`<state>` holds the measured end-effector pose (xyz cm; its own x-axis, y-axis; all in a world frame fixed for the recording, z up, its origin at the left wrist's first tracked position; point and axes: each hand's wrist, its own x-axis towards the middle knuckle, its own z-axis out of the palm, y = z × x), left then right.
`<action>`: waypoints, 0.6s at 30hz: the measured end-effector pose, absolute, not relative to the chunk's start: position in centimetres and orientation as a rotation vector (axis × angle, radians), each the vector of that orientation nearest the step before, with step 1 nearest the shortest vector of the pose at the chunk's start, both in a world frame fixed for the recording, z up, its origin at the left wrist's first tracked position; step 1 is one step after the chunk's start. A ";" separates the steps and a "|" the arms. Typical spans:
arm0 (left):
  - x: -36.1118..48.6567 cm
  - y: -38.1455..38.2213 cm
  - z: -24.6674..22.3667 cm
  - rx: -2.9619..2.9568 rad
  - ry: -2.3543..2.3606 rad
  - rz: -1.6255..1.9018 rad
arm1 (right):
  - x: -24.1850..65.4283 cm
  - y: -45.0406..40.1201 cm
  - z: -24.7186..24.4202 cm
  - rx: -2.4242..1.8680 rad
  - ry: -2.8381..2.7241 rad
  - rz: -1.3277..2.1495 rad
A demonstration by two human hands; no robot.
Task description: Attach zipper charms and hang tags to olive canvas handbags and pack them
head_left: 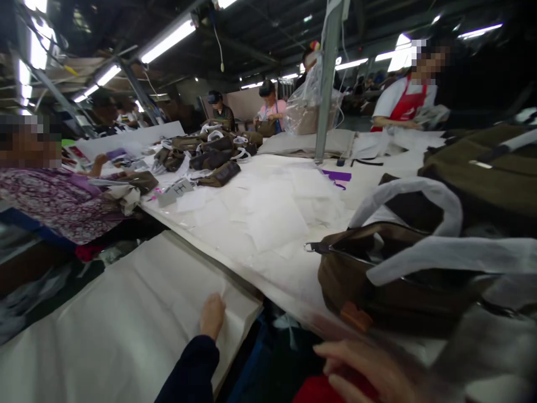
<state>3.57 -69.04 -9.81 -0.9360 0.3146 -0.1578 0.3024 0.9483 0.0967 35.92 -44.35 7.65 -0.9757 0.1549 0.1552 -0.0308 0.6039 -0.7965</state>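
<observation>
- here's the left hand (212, 316) coming out of a dark navy sleeve (188, 372), fingertips pressed on a white paper sheet (126, 319), grip open and holding nothing
- over to the right hand (356, 366), blurred at the bottom edge, fingers parted, grip open, nothing clamped, just short of the brown handbag (377, 280)
- that handbag lies on the near end of the long counter (251, 224), white wrapped handles (405, 201) arching up, its top gaping open
- an olive bag (482, 173) sits just behind it
- the counter is spread with overlapping white sheets, a purple strip (338, 176) lying on them
- farther up, a row of dark brown bags (210, 159) runs along the counter
- a co-worker in a red apron (405, 103) works across the counter, another in a patterned top (54, 204) sits at left
- two more people (243, 106) stand at the far end
- a steel post (327, 84) rises from the counter, and fluorescent tubes (168, 42) light the factory ceiling
</observation>
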 end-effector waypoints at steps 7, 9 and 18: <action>2.2 -70.6 -10.7 0.332 2.904 0.385 | 33.3 -45.7 6.1 -0.072 -2.799 1.425; 1.7 -71.1 -11.0 0.286 2.894 0.519 | 33.2 -46.1 5.9 -0.103 -2.822 1.434; 6.7 -73.1 -10.6 0.241 2.608 1.277 | 28.4 -47.6 5.4 -0.252 -2.650 1.756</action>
